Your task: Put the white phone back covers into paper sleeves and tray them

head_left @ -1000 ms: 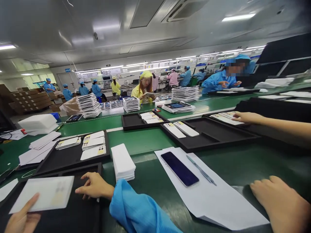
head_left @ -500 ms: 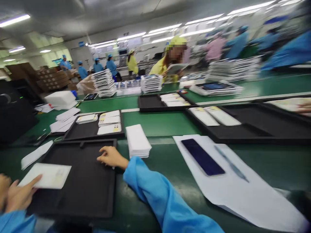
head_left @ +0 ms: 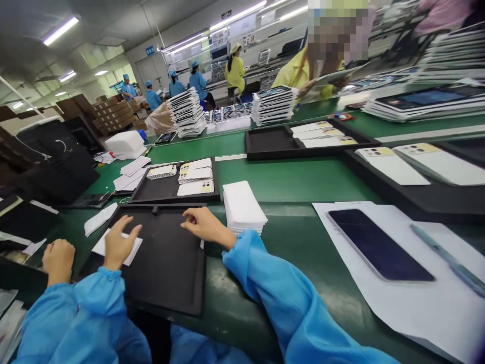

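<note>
My left hand is raised above a white card, with fingers and thumb spread. The card lies on the left part of a shallow black tray; my hand hides some of it. Over the tray's upper right edge is my right hand. Its fingers are loosely curled with a gap to the thumb, and no object shows in them. A stack of white cards stands on the green table just beyond my right wrist. To the left is another hand, seemingly a co-worker's, with curled fingers.
Trays of white, yellow-marked cards stand farther back, others at right. A white paper sheet carries a phone and a pen. A person in yellow works across the table beside piled panels.
My left hand has let go of the white card and lifted with its fingers spread. My right hand stays by the tray edge. The view has turned left, shifting things rightward.
</note>
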Action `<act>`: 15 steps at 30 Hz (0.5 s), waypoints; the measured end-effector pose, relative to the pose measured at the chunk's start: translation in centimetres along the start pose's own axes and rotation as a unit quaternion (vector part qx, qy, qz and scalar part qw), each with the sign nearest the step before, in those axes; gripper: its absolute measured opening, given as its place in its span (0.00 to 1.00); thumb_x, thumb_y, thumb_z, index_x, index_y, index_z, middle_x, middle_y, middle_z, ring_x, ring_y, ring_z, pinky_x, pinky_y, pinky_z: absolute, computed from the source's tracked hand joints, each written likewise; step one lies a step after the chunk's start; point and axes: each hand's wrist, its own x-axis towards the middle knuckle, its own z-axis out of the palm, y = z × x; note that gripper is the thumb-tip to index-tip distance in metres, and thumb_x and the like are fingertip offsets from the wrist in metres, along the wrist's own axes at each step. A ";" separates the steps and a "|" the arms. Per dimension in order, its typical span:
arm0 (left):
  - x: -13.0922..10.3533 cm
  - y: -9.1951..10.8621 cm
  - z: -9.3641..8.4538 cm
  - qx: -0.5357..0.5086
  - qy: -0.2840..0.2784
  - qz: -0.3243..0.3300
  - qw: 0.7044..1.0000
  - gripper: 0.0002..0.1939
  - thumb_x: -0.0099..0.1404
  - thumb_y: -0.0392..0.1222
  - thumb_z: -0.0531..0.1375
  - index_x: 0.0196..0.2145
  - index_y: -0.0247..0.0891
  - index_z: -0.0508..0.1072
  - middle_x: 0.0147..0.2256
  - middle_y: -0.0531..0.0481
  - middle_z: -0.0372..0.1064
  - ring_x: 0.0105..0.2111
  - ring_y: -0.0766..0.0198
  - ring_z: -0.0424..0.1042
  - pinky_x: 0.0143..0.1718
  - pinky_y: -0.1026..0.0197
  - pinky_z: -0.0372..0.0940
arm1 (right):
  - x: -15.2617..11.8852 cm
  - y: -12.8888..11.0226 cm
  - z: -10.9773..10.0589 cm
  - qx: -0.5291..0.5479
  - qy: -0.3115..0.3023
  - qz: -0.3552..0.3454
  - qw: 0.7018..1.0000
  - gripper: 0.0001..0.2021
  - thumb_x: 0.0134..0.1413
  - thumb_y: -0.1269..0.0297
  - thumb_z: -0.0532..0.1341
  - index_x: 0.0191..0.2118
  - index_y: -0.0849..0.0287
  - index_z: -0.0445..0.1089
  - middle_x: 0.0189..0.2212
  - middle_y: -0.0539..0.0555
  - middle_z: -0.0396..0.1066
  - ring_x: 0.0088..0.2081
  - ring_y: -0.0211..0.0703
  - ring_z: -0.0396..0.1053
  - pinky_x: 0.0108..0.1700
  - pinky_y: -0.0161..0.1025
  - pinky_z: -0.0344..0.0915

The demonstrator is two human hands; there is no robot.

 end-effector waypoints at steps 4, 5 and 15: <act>-2.2 -0.2 8.7 0.064 -0.117 0.094 0.987 0.15 0.46 0.35 0.72 0.34 0.40 0.80 0.49 0.43 0.73 0.56 0.50 0.67 0.65 0.52 0.55 | -1.1 -0.5 -5.5 -0.104 0.087 0.059 0.989 0.11 0.55 0.67 0.62 0.45 0.63 0.73 0.38 0.61 0.75 0.44 0.53 0.71 0.45 0.43 0.63; -2.8 -0.3 10.7 0.079 -0.148 0.118 0.979 0.14 0.48 0.36 0.71 0.35 0.40 0.80 0.49 0.43 0.73 0.55 0.50 0.68 0.64 0.50 0.55 | -1.4 -0.4 -6.8 -0.146 0.115 0.091 0.978 0.11 0.56 0.66 0.61 0.44 0.64 0.73 0.40 0.62 0.75 0.46 0.55 0.71 0.45 0.45 0.63; -5.4 -3.1 16.9 0.123 -0.215 0.205 0.947 0.12 0.62 0.43 0.61 0.42 0.41 0.79 0.50 0.42 0.73 0.53 0.51 0.70 0.60 0.45 0.62 | -1.4 3.6 -10.2 -0.264 0.128 0.315 0.903 0.26 0.52 0.50 0.65 0.49 0.67 0.68 0.47 0.68 0.70 0.52 0.60 0.67 0.45 0.46 0.66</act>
